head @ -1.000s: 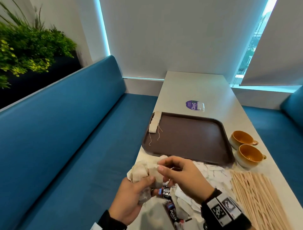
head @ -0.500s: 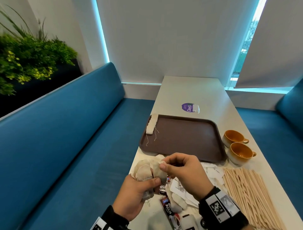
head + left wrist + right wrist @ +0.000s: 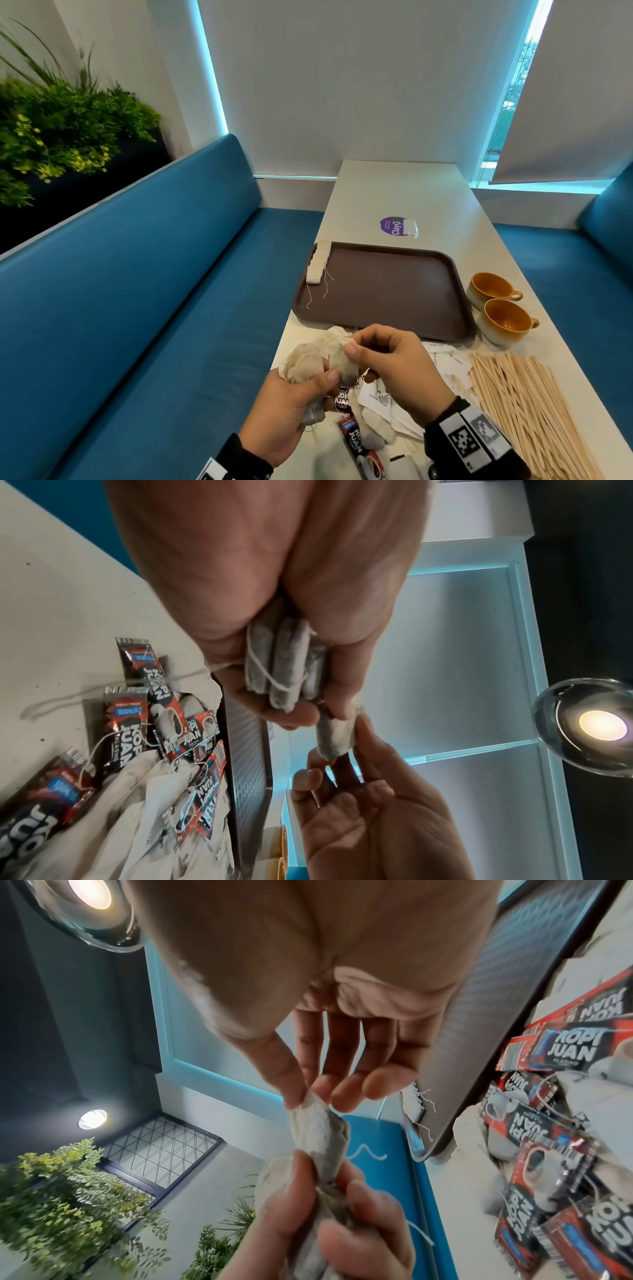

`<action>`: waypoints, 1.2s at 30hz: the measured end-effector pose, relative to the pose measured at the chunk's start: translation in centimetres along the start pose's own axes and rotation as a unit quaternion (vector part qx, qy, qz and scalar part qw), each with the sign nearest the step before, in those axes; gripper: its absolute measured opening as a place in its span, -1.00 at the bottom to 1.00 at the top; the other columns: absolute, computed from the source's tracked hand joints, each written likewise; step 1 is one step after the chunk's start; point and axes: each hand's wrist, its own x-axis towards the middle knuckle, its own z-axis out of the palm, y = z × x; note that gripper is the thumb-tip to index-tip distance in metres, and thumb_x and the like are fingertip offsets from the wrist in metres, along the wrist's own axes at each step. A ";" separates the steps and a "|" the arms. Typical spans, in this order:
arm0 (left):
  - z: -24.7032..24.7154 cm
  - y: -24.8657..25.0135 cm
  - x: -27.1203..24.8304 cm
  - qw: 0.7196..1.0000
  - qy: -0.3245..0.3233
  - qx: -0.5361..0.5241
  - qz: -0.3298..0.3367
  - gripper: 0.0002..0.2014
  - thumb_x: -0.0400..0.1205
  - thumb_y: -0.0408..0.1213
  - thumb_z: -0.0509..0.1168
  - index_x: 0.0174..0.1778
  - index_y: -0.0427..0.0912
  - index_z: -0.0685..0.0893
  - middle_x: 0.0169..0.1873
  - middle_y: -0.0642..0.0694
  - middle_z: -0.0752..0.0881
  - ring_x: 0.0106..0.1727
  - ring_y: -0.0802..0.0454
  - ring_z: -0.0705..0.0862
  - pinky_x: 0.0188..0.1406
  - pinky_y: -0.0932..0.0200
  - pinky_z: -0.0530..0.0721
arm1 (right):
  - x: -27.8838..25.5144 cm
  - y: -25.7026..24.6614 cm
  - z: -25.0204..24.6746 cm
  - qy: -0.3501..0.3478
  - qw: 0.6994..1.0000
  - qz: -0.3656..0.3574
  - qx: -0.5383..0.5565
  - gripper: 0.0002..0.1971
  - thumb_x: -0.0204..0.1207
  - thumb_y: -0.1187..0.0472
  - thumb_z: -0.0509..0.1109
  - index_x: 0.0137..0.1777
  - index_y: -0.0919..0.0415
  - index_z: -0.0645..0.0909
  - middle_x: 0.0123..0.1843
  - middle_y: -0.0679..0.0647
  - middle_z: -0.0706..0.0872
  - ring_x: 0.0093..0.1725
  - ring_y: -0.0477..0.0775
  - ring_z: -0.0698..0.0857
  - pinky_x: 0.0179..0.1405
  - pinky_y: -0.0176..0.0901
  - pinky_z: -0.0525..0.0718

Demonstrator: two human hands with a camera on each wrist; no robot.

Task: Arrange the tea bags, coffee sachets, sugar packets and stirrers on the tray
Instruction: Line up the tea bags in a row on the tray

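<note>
Right hand point(image 3: 394, 368) pinches one tea bag point(image 3: 316, 1131) free of the bunch point(image 3: 308, 365) gripped in the left hand point(image 3: 289, 414), above the table's near edge; next, I judge, it joins the row point(image 3: 317, 262) on the tray point(image 3: 394, 329).

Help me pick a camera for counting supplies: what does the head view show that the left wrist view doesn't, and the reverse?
Only the head view shows the wooden stirrers, the two orange cups and the row of tea bags already on the tray.

Only the left wrist view shows the string wrapped round the bunch of tea bags that the left hand grips.

Both show the right hand pinching one tea bag, and the coffee sachets.
</note>
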 end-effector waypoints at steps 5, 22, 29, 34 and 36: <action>0.1 0.1 0.5 0.999 0.033 -0.012 0.000 -0.86 0.45 -0.58 0.49 -0.11 -0.43 0.75 -0.29 -0.35 0.66 -0.34 -0.10 0.67 -0.46 0.10 0.68 | 0.0 0.3 0.3 0.022 0.999 -0.024 0.036 -0.89 0.50 0.37 0.59 -0.17 0.20 0.73 -0.20 0.16 0.78 -0.28 0.08 0.68 -0.28 -0.10 0.68; -3.5 -0.4 2.7 0.968 0.112 -0.174 -0.142 -0.77 0.62 -0.49 0.24 0.12 -0.43 0.72 -0.16 -0.40 0.75 -0.24 -0.29 0.79 -0.40 -0.05 0.84 | 5.7 2.7 0.9 0.011 0.998 0.027 -0.058 -0.85 0.42 0.48 0.63 -0.10 0.24 0.82 -0.19 0.28 0.86 -0.28 0.10 0.75 -0.14 0.07 0.80; -6.1 -1.5 4.1 0.970 0.164 -0.132 -0.124 -0.78 0.60 -0.67 0.21 0.05 -0.54 0.73 -0.19 -0.49 0.78 -0.17 -0.44 0.77 -0.39 -0.03 0.85 | 16.7 3.9 0.3 0.057 0.992 0.035 -0.108 -0.82 0.34 0.29 0.73 -0.12 0.04 0.86 -0.15 0.08 0.86 -0.20 0.01 0.78 -0.03 0.10 0.83; -7.2 -2.3 5.3 0.968 0.186 -0.119 -0.122 -0.98 0.55 -0.66 0.33 -0.19 -0.56 0.61 -0.15 -0.43 0.54 -0.14 -0.32 0.59 -0.35 0.01 0.83 | 23.1 6.0 0.4 0.082 0.986 0.104 -0.097 -0.83 0.38 0.41 0.69 -0.13 0.17 0.82 -0.04 0.22 0.87 -0.24 0.08 0.82 -0.01 0.00 0.86; -7.7 -2.7 5.6 0.972 0.177 -0.087 -0.127 -0.94 0.59 -0.67 0.31 -0.06 -0.61 0.64 -0.28 -0.49 0.65 -0.24 -0.35 0.72 -0.42 0.04 0.80 | 24.6 6.7 0.8 0.080 0.984 0.123 -0.101 -0.85 0.41 0.43 0.66 -0.13 0.22 0.81 -0.01 0.27 0.86 -0.25 0.12 0.81 -0.02 0.00 0.86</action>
